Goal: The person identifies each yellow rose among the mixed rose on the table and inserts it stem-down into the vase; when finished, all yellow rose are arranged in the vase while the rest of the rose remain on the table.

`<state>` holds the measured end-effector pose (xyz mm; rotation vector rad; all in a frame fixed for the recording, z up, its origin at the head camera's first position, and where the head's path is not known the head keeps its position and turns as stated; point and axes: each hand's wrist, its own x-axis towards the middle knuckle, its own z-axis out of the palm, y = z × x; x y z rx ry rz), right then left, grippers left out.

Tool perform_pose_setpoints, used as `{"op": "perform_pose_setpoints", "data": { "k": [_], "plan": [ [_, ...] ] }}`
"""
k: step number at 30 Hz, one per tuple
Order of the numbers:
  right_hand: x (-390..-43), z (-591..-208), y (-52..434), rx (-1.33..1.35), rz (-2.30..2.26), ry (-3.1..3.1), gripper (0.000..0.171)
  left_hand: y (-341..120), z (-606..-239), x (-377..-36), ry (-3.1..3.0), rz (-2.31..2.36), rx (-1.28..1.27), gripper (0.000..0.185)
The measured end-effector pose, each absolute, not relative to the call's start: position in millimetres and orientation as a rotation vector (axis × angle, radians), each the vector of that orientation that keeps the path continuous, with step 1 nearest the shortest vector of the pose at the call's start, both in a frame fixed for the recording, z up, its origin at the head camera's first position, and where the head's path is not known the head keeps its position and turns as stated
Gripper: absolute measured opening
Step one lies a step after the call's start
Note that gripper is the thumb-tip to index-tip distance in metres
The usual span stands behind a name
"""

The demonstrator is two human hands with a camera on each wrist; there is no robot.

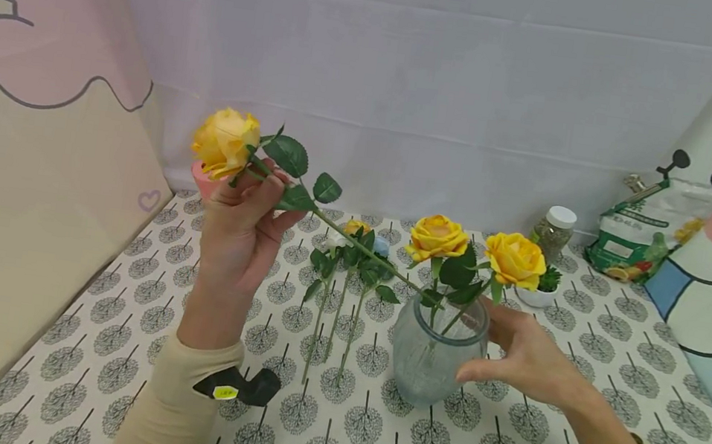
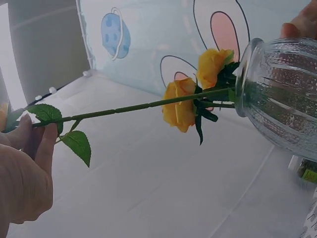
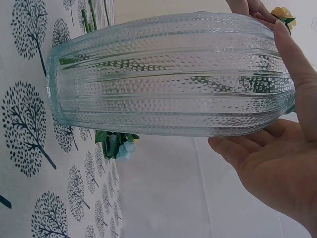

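Observation:
My left hand [image 1: 227, 250] pinches the stem of a yellow rose [image 1: 224, 143] just below its bloom. The long stem slants down to the right, and its lower end reaches the mouth of a ribbed glass vase [image 1: 420, 373]. Two more yellow roses, a left one [image 1: 438, 237] and a right one [image 1: 516, 259], stand in that vase, their stems showing through the glass. The vase is upright on the table. Around its right side, near the rim, my right hand [image 1: 530, 357] grips it, thumb in front and fingers behind, as the right wrist view shows.
Several stemmed flowers [image 1: 359, 252] lie behind the vase, to its left. A pink object [image 1: 202, 179] is partly hidden by my left hand. At the back right stand a white-lidded jar [image 1: 553, 231], a small potted plant [image 1: 538, 297] and a green-and-white bag [image 1: 648, 230].

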<state>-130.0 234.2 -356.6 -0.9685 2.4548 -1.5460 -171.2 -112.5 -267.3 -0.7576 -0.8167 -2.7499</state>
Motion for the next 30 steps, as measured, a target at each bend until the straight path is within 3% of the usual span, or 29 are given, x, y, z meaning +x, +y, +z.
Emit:
{"op": "perform_pose_setpoints", "data": {
  "k": [6, 16, 30],
  "plan": [
    [-131.8, -358.5, 234.5, -0.972, -1.522, 2.477, 0.094, -102.9, -270.1, -167.3, -1.002, -2.665, -0.723, 0.013],
    [-132.7, -359.7, 235.0, -0.98, -1.547, 2.46, 0.096, -89.9, -272.0, -158.5, -1.037, -2.673, -0.762, 0.036],
    [-130.3, -357.1, 234.6, -0.934, -1.537, 2.471, 0.089, -65.2, -288.3, -163.6, -1.245, -2.684, -0.776, 0.041]
  ]
}}
